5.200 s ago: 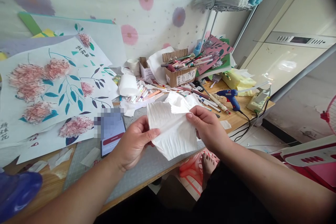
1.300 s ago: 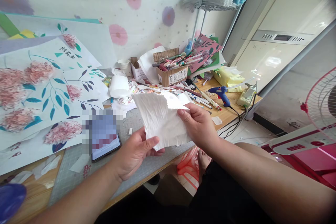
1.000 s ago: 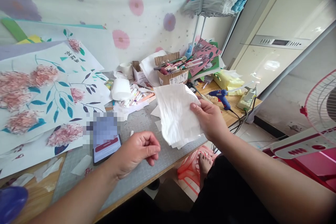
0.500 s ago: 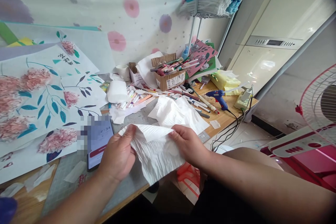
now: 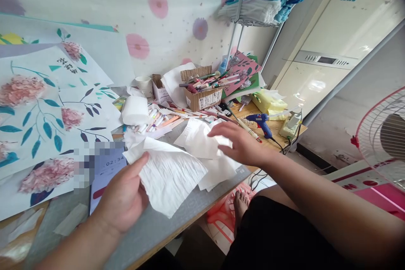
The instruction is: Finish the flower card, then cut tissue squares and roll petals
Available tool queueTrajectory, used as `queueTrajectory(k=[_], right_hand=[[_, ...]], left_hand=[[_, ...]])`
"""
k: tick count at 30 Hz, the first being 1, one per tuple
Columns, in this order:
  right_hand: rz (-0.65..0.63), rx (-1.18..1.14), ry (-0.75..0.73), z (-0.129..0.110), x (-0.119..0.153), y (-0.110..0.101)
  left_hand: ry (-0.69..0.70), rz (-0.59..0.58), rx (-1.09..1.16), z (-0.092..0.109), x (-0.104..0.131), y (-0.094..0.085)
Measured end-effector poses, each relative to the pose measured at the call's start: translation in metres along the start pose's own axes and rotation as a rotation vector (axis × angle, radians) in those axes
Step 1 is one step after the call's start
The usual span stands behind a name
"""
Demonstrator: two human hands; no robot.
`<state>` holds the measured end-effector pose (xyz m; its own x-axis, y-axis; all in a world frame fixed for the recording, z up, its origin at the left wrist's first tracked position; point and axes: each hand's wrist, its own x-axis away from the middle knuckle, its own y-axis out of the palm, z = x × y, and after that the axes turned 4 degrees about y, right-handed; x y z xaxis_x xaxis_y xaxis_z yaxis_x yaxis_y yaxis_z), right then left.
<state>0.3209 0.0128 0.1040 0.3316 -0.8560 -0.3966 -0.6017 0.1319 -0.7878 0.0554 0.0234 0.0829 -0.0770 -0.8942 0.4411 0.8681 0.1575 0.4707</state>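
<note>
On my desk (image 5: 277, 127) I see a cardboard box (image 5: 207, 100), paper cups (image 5: 144, 87) to its left, a glue gun (image 5: 261, 122) to its right.

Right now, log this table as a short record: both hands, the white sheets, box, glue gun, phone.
Left hand: gripping a crinkled white sheet near its left end
Right hand: fingers spread, holding nothing visible; contact with the sheets below unclear
Loose white sheets: overlapping on the grey mat
Cardboard box: open, filled with pens and brushes
Glue gun: blue, right of the box in the picture
Phone: screen lit, partly hidden by the left hand
</note>
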Motion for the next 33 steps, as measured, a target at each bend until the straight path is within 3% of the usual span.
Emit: queueTrajectory(k=[3, 6, 8, 10, 14, 15, 16, 18, 19, 21, 23, 27, 30, 33], right_hand=[[-0.262, 0.189, -0.199, 0.013, -0.005, 0.001], [-0.256, 0.185, -0.225, 0.019, -0.013, 0.013], [-0.176, 0.063, -0.215, 0.023, -0.020, 0.017], [-0.037, -0.103, -0.112, 0.026, -0.024, 0.010], [0.363, -0.558, 0.181, 0.015, -0.019, -0.038], [0.369, -0.677, 0.202, 0.008, -0.015, -0.052], [0.303, -0.741, 0.166, 0.000, -0.012, -0.062], [-0.092, -0.765, 0.088, -0.019, -0.007, -0.070], [-0.116, -0.759, 0.080, -0.029, -0.006, -0.066], [-0.424, -0.627, -0.034, -0.049, -0.008, -0.042], [-0.508, -0.478, -0.095, -0.065, -0.013, -0.009], [-0.341, -0.224, -0.180, -0.078, -0.020, 0.036], [-0.191, -0.026, -0.180, -0.076, -0.017, 0.039], [-0.010, 0.068, -0.184, -0.074, -0.015, 0.029]], left_hand=[[0.001, 0.059, -0.021, 0.002, -0.001, 0.002], [0.012, 0.055, -0.029, 0.001, -0.003, 0.001], [0.026, 0.054, -0.022, 0.000, -0.006, -0.002], [0.035, 0.046, -0.011, 0.000, -0.009, -0.004], [0.071, 0.044, 0.020, 0.003, -0.009, -0.004], [0.076, 0.045, 0.017, 0.003, -0.008, -0.003], [0.070, 0.046, 0.006, 0.003, -0.007, -0.002], [0.056, 0.033, -0.027, 0.001, -0.004, -0.001], [0.050, 0.009, -0.043, -0.001, -0.002, -0.001], [0.049, -0.085, -0.084, -0.007, 0.001, -0.003], [0.045, -0.214, -0.140, -0.013, 0.005, -0.006], [0.016, -0.335, -0.229, -0.019, 0.015, -0.007], [0.125, -0.339, -0.265, -0.019, 0.022, -0.006], [0.198, -0.434, -0.296, -0.016, 0.025, -0.007]])
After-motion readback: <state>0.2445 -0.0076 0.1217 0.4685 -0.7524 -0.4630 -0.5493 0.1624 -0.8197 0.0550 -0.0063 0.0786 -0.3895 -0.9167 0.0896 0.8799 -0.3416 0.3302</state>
